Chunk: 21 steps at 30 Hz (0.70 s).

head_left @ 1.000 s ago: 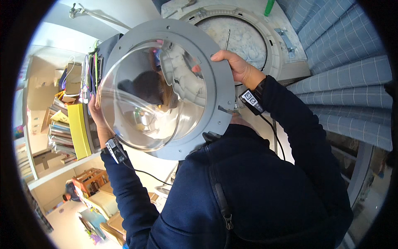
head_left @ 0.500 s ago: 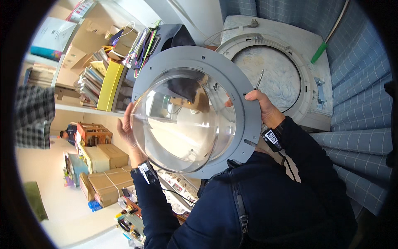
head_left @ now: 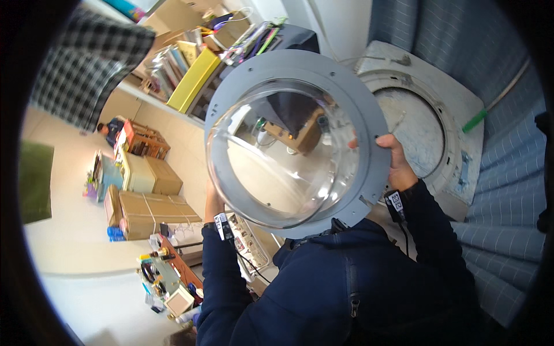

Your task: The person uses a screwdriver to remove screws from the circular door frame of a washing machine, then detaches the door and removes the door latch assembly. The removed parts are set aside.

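Holding up a clear bowl (head_left: pixel 262 167) in a flat grey ring (head_left: pixel 291 62), mid-frame: bowl looks seated in the ring, so that bit's prob. done. Small holes round the ring show no screws I can make out, and the pair isn't joined to the pale round frame (head_left: pixel 450 132), upper right. R hand (head_left: pixel 398 158) grips the ring's right edge, thumb on the face, fingers behind, seen thru the glass. L hand (head_left: pixel 214 199) is mostly hidden behind the bowl's lower left; can't tell if it's gripping. Surface: whitish panel (head_left: pixel 472 101), upper right, w/ the frame on it plus a slim tool (head_left: pixel 398 121) (blurry) and a green handle (head_left: pixel 475 121). Room: blue curtain (head_left: pixel 508 173) far right; yellow box (head_left: pixel 195 81) and shelf stuff upper left; checked cloth (head_left: pixel 92 63) far upper left; cartons (head_left: pixel 161 216) mid-left; cluttered desk (head_left: pixel 183 270) lower left; another person (head_left: pixel 111 131) in bkgd, left.
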Motion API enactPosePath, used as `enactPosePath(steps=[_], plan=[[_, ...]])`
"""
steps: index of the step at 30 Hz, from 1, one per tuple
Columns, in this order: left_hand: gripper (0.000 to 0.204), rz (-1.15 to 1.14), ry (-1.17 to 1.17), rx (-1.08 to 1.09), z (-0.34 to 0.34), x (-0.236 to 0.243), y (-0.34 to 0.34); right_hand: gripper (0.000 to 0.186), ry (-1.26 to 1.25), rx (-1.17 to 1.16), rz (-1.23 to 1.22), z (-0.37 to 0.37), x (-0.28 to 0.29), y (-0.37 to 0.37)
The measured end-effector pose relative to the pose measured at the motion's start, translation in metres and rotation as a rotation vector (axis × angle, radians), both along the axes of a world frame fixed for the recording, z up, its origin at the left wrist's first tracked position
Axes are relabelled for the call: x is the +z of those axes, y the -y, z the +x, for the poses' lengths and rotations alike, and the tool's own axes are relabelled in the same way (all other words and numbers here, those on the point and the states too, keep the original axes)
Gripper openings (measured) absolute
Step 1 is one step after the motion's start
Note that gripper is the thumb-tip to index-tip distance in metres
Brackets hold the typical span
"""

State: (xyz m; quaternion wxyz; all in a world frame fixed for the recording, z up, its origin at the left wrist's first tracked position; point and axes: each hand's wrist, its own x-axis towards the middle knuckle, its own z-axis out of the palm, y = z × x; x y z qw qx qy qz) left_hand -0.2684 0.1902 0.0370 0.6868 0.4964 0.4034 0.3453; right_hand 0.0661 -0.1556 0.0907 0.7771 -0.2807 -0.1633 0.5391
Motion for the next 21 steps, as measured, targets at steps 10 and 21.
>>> enactPosePath(steps=[10, 21], plan=[[0.033, -0.083, -0.115, -0.01, -0.018, 0.008, -0.015, 0.064, 0.049, -0.107, -0.106, 0.006, -0.012, -0.024], [0.056, -0.329, 0.486, -0.292, -0.062, -0.029, 0.024, 0.062, -0.046, -0.126, -0.151, 0.006, -0.035, -0.019]])
